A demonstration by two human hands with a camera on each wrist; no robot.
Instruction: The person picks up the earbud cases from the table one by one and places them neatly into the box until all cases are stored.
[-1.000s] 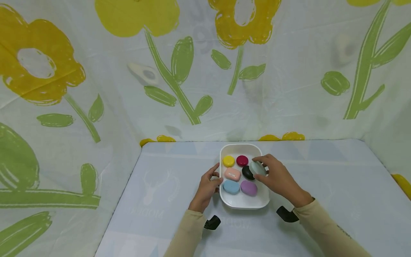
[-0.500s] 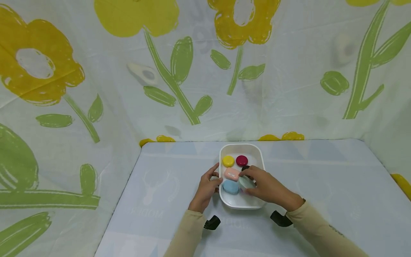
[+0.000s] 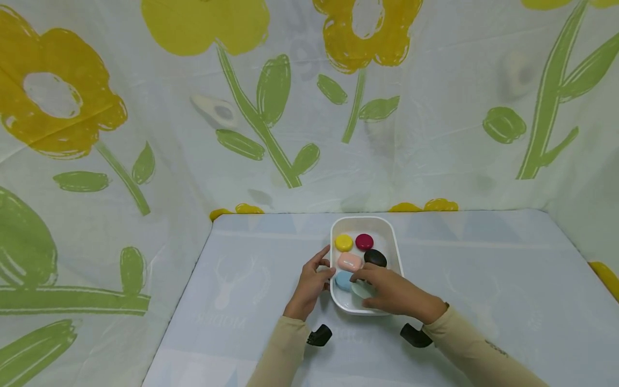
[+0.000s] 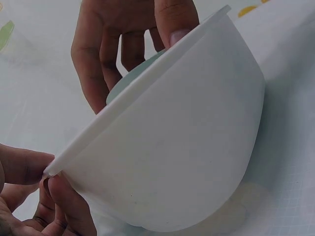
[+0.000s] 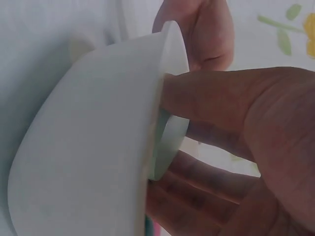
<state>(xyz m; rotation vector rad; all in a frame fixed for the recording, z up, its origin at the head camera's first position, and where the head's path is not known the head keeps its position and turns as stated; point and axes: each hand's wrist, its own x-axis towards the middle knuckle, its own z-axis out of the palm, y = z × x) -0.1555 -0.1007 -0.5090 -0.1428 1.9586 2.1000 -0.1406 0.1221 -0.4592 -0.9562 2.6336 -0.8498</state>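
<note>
A white basin holds several smooth, soap-like bars. My left hand pinches its left rim, thumb on one side and fingers on the other in the left wrist view. My right hand grips a pale green oval bar between thumb and fingers, low over the near end of the basin. In the right wrist view this bar stands tilted at the rim. Beside it lies a blue oval bar, partly covered by the right fingers. The purple bar seen earlier is hidden now.
Elsewhere in the basin lie a yellow round piece, a dark red one, a pink bar and a black oval. The basin stands on a pale cloth-covered table, with a flower-print curtain behind.
My right hand has carried the pale green bar from above the black oval down and left to the near end, uncovering the black oval again. My left hand stays on the rim.
</note>
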